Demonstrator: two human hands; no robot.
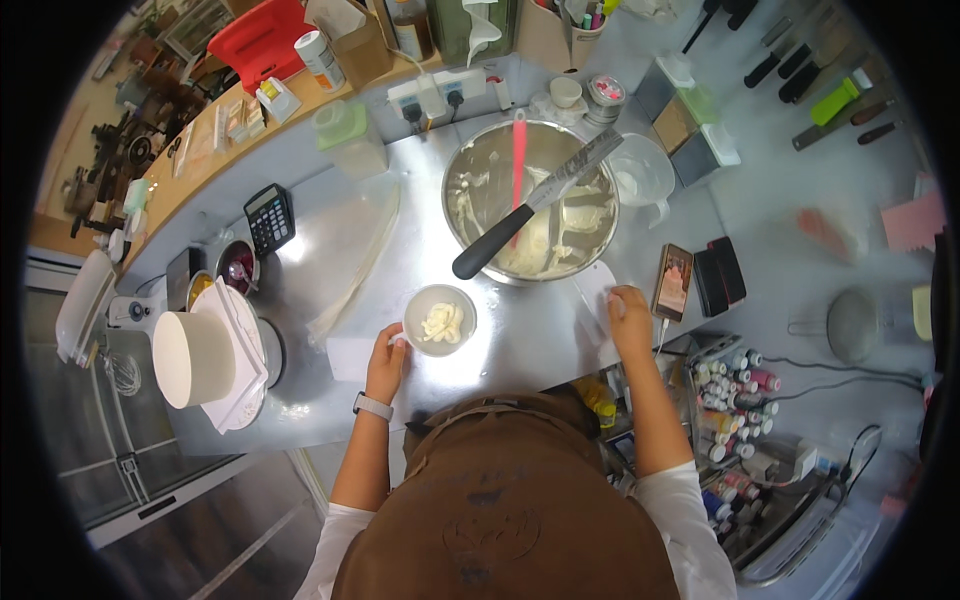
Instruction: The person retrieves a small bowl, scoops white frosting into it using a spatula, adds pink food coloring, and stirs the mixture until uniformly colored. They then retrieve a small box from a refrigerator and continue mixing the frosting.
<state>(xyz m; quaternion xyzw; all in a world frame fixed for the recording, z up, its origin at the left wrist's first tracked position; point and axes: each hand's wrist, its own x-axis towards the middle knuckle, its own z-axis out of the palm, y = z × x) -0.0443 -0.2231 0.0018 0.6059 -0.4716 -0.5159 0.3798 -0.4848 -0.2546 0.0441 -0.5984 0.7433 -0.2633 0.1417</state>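
Note:
My left hand grips the handle of a small white cup with a mound of pale cream in it. My right hand is at the right part of the steel worktop, its fingertips at a flat translucent scraper; whether they grip it is hard to tell. Beyond the cup stands a large metal bowl smeared with cream. Across the bowl's rim lies an offset or straight spatula with a black handle, and a pink spatula leans inside. A clear plastic jug stands right of the bowl.
At the left, a white cylindrical cake or form stands by white boards, near small bowls and a black calculator. A clear plastic sheet lies on the worktop. Right of my right hand are a phone and a black case.

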